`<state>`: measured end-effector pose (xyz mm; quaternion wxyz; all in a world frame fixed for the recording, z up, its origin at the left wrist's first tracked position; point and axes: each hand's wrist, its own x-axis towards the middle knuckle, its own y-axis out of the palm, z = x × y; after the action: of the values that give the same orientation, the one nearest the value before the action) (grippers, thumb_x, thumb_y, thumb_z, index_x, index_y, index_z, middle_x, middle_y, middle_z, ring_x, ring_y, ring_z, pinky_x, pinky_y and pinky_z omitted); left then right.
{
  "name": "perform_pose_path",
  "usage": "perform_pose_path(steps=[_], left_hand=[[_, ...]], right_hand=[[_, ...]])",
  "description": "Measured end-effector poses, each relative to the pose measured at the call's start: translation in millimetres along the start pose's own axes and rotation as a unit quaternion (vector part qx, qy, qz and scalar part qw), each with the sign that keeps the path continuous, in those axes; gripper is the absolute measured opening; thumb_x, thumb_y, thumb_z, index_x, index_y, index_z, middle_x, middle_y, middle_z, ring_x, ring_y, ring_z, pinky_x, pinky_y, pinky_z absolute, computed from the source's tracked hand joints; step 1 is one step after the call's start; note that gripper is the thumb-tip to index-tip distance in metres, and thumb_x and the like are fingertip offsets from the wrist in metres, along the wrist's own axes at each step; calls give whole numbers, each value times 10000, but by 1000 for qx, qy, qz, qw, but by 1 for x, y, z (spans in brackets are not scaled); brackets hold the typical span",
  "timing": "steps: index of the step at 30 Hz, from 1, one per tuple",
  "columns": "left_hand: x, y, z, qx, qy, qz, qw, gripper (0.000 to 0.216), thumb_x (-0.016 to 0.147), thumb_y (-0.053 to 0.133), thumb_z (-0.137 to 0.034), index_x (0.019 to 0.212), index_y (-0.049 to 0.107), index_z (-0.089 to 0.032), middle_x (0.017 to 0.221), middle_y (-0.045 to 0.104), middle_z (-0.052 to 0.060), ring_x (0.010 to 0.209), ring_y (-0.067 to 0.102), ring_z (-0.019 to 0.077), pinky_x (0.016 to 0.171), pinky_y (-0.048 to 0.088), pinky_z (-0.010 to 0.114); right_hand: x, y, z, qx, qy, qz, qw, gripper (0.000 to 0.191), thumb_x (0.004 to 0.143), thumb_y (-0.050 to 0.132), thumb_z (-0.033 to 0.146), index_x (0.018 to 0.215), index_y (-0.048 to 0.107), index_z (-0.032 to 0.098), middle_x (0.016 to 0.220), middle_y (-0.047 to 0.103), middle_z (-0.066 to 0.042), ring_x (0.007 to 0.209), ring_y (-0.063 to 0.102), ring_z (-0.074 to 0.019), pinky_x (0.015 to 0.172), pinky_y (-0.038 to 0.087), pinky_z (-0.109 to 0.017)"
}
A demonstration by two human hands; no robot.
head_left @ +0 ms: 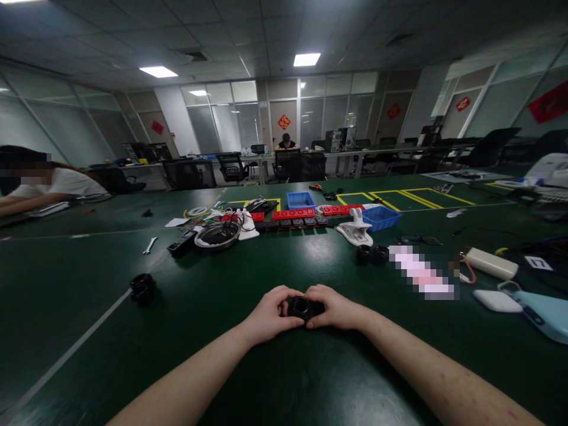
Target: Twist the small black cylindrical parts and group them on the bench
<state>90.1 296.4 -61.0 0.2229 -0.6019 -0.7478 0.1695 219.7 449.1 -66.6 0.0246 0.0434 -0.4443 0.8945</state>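
Observation:
Near the front middle of the green table, my left hand (pixel 271 313) and my right hand (pixel 332 306) close from both sides around a small black round part with a hole in its top (pixel 301 306). Fingers and thumbs of the two hands nearly meet at its far and near sides. Its lower body is mostly hidden, and its exact kind cannot be made out. Two similar black round parts (pixel 371 254) stand together to the right, beyond my right hand. Off to the left lies another clump of black round parts (pixel 142 289).
Beyond my hands are a metal bowl (pixel 217 235), a white clamp-like stand (pixel 355 229), red strips (pixel 293 213) and blue bins (pixel 381 219). A wrench (pixel 151 245) lies at left. A cream cylinder (pixel 491 264) and a light-blue case (pixel 545 313) are at right. A person (pixel 57 180) leans over the table at left.

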Motion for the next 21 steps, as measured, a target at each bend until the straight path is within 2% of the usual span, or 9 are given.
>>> perform_pose_path(steps=[13, 18, 21], left_hand=[[-1, 4, 2, -14, -4, -16, 1000, 394, 626, 690, -229, 992, 551, -187, 847, 464, -6, 557, 409, 67, 488, 346, 177], [-1, 9, 2, 12, -19, -50, 999, 388, 609, 696, -233, 970, 560, -188, 836, 468, -2, 590, 432, 89, 506, 364, 191], [-1, 13, 0, 23, -42, -90, 995, 384, 595, 690, -186, 955, 557, -185, 836, 475, -3, 609, 455, 100, 525, 381, 201]], right_hand=[[1, 4, -1, -6, 13, -27, 1000, 383, 549, 736, 378, 842, 598, 174, 789, 544, 3, 752, 481, -159, 650, 349, -246], [2, 12, 1, -55, 67, -74, 994, 433, 476, 739, 463, 720, 536, 170, 707, 515, 21, 682, 462, -146, 564, 309, -221], [3, 20, 6, -112, 107, -111, 982, 444, 486, 705, 517, 680, 506, 171, 678, 512, 14, 645, 460, -145, 539, 291, -227]])
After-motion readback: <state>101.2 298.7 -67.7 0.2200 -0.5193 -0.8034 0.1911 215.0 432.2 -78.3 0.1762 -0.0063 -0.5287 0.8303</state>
